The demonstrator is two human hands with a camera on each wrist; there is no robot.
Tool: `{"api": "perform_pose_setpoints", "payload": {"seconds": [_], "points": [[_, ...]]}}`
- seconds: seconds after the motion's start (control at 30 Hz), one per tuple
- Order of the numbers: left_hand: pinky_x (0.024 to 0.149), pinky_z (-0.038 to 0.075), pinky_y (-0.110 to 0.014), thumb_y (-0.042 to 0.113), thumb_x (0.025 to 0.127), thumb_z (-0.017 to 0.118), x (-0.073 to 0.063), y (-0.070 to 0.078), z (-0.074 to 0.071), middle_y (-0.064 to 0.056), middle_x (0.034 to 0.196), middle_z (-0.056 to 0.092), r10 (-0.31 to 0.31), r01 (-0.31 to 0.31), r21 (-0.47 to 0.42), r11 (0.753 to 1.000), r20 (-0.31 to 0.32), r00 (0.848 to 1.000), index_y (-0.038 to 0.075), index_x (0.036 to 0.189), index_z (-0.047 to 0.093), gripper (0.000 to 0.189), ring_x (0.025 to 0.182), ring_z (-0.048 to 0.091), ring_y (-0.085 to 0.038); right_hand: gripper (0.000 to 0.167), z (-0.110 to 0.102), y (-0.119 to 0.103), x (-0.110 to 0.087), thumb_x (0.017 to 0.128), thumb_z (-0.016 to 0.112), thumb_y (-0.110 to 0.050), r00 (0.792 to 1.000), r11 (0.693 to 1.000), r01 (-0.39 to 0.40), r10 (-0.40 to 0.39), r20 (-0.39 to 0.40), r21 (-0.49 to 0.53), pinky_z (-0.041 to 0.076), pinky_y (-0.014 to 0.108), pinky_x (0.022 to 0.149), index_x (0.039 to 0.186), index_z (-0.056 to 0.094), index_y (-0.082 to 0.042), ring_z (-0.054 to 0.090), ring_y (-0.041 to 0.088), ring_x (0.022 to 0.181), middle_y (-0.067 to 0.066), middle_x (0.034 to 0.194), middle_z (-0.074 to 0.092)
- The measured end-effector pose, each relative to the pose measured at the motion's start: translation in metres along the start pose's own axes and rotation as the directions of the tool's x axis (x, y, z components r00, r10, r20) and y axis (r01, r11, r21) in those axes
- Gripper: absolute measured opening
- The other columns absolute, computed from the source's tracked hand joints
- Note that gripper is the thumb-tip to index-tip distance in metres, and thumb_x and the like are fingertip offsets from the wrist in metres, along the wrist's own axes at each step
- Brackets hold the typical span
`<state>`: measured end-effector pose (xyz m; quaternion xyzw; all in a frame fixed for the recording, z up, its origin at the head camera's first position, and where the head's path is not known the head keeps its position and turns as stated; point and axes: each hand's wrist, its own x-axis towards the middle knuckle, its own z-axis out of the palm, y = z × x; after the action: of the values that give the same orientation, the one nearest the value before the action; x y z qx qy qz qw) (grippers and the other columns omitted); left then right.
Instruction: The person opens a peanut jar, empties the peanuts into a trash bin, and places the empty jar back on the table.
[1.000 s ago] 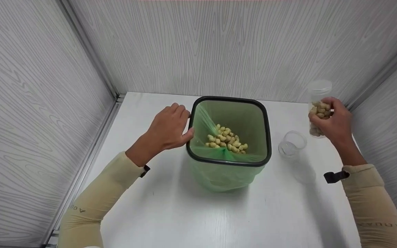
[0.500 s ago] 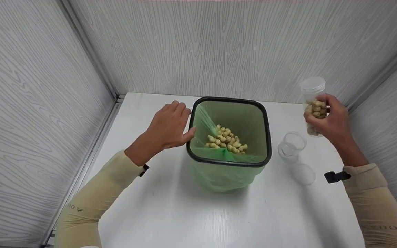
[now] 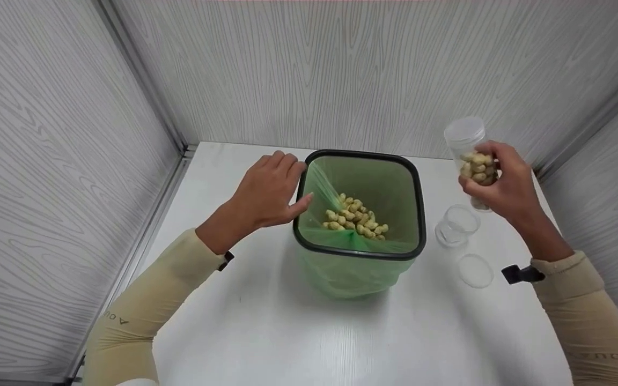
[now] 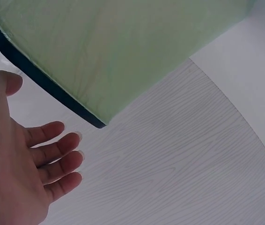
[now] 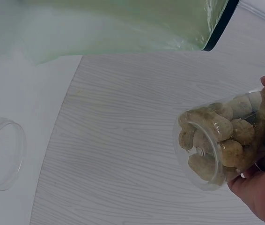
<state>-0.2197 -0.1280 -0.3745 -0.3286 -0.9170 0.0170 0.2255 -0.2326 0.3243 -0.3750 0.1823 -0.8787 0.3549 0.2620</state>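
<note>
My right hand (image 3: pixel 507 182) grips a clear plastic jar (image 3: pixel 470 153) above the table's right side. Peanuts (image 5: pixel 231 136) fill its lower part, and a frosted round top caps the jar, which tilts left. My left hand (image 3: pixel 269 190) hovers by the left rim of a bin (image 3: pixel 360 254) lined with a green plastic bag (image 3: pixel 341 273). In the left wrist view its fingers are loosely bent, hold nothing and stand apart from the black rim. Inside the bag lies a heap of peanuts (image 3: pixel 357 217).
Right of the bin stands an open clear container (image 3: pixel 456 225). A clear round lid (image 3: pixel 475 271) lies flat just in front of it. Pale wood-grain panels (image 3: pixel 309 75) enclose the white table (image 3: pixel 319 343) at the back and sides.
The right hand has carried the jar leftward, closer to the bin, and the jar now leans more. The left hand has shifted slightly right, its thumb over the rim in the head view.
</note>
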Motion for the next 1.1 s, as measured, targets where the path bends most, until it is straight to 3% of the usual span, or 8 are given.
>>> {"api": "perform_pose_setpoints", "payload": {"seconds": [0.13,0.4,0.63,0.77,1.1], "points": [[0.097,0.053,-0.047,0.051,0.102,0.05,0.003,0.002,-0.005,-0.017,0.121,0.065,0.001,-0.002,-0.027,1.0,-0.021,1.0,0.0,0.127,0.06,0.058,0.109,0.061,-0.033,0.056,0.001,-0.011,0.0,0.075,0.082,0.001,0.999,0.999,0.042,-0.042,0.017,-0.011,0.041,0.006,0.08,0.126,0.061,0.008,0.053,-0.001,0.097,0.02,0.112,0.063],[0.099,0.053,-0.046,0.051,0.102,0.054,0.008,0.004,-0.02,-0.015,0.126,0.066,-0.023,0.015,-0.104,0.994,-0.076,0.997,0.002,0.129,0.061,0.057,0.115,0.062,-0.033,0.057,0.005,-0.03,-0.002,0.076,0.084,-0.003,0.987,0.989,0.139,-0.135,0.091,-0.042,0.038,0.005,0.086,0.127,0.061,0.007,0.048,0.0,0.106,0.025,0.117,0.064],[0.103,0.054,-0.046,0.053,0.102,0.053,0.015,0.011,-0.027,-0.017,0.131,0.064,-0.017,0.006,-0.189,0.982,-0.06,0.998,0.001,0.136,0.059,0.063,0.12,0.061,-0.033,0.06,0.007,-0.046,-0.003,0.076,0.086,-0.009,0.972,0.979,0.191,-0.178,0.156,-0.075,0.036,0.001,0.085,0.13,0.063,0.002,0.054,0.015,0.105,0.028,0.123,0.061],[0.105,0.054,-0.046,0.053,0.102,0.055,0.019,0.016,-0.032,-0.018,0.135,0.062,-0.011,-0.004,-0.264,0.965,-0.055,0.998,0.0,0.141,0.056,0.065,0.126,0.06,-0.032,0.062,0.009,-0.054,-0.003,0.075,0.087,-0.01,0.954,0.964,0.255,-0.239,0.181,-0.074,0.036,0.002,0.087,0.132,0.063,0.001,0.057,0.022,0.104,0.027,0.122,0.061],[0.11,0.052,-0.042,0.048,0.104,0.056,0.029,0.029,-0.034,-0.019,0.144,0.056,0.067,-0.097,-0.414,0.905,-0.085,0.994,-0.001,0.147,0.049,0.066,0.134,0.057,-0.031,0.065,0.014,-0.072,-0.006,0.073,0.089,-0.012,0.913,0.935,0.353,-0.334,0.236,-0.042,0.039,0.011,0.082,0.133,0.065,-0.001,0.053,0.022,0.105,0.024,0.122,0.063]]}}
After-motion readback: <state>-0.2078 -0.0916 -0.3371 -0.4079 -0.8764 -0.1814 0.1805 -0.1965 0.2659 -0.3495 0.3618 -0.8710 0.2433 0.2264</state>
